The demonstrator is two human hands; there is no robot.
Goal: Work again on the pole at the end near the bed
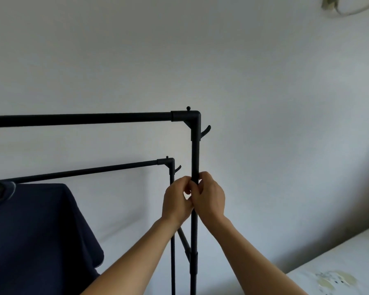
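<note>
Fingers of the right hand [210,195] curl round the near upright black metal tube of a clothes rack [195,158], gripping it a little below the black plastic corner joint [193,122]. Fingers of the left hand [176,202] bend in from the other side and pinch the same tube, touching the right hand's fingers. Both bare forearms rise from the lower edge, converging at the tube. Behind stands a second, lower rack frame [170,173]. A dark navy T-shirt [34,235] hangs at the left, and a white bed [337,271] lies at the lower right.
</note>
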